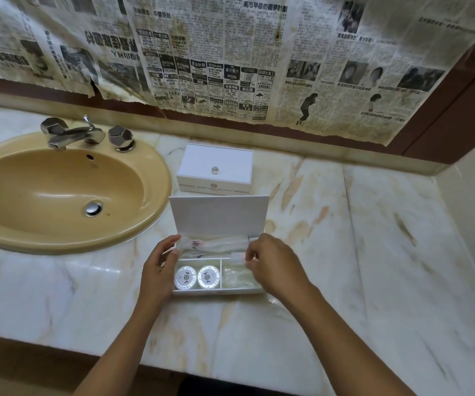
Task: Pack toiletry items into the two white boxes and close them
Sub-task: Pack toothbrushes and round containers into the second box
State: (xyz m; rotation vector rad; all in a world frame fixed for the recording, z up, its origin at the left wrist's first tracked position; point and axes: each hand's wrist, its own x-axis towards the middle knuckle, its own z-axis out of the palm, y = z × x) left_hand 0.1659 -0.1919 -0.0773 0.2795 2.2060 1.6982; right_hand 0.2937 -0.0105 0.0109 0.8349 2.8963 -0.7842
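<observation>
An open white box (216, 291) lies on the marble counter, its lid (219, 215) standing upright behind it. Two round wrapped soaps (197, 277) fill its front left compartment, and clear plastic packets (237, 277) lie in the front right one. Long wrapped items (216, 243) rest across the rear compartment. My left hand (159, 270) holds the box's left end. At the right end, my right hand (273, 265) pinches a clear wrapped packet (237, 256). Behind it stands a second white box (215, 167), closed, with a small knob on the lid.
A tan oval sink (59, 195) with a chrome tap (70, 132) is set into the counter at the left. Newspaper sheets (230, 61) cover the wall behind. Marble counter (373, 238) stretches to the right, up to a side wall.
</observation>
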